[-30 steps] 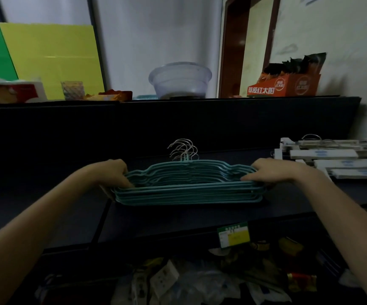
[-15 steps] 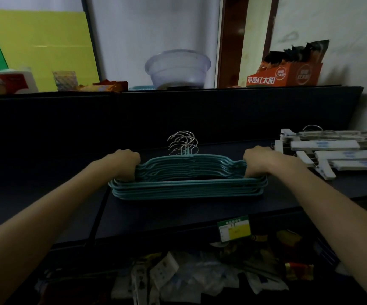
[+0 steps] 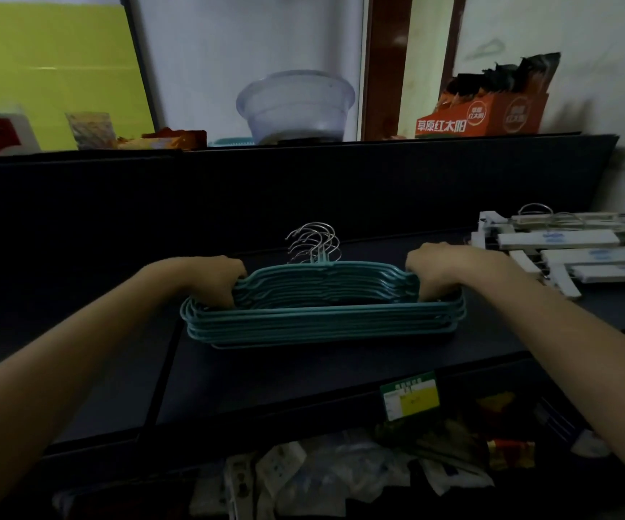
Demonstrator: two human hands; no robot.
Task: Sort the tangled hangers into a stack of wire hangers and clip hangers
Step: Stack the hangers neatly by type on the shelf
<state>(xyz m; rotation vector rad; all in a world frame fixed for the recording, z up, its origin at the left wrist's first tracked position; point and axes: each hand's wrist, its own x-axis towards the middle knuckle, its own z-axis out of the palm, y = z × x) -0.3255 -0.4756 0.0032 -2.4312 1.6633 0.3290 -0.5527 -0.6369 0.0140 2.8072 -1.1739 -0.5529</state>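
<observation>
Fingers of my left hand (image 3: pixel 215 279) and right hand (image 3: pixel 436 273) squeeze the teal wire hangers (image 3: pixel 322 313); I should push evenly so edges line up.

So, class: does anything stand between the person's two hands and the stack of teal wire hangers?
Nothing visible does. The left hand and the right hand already grip opposite ends of the teal wire hangers. The white clip hangers lie apart, to the right.

place: small shop | signs: shelf price tag (image 3: pixel 410 400) (green-yellow), snack display box (image 3: pixel 481 114)
</observation>
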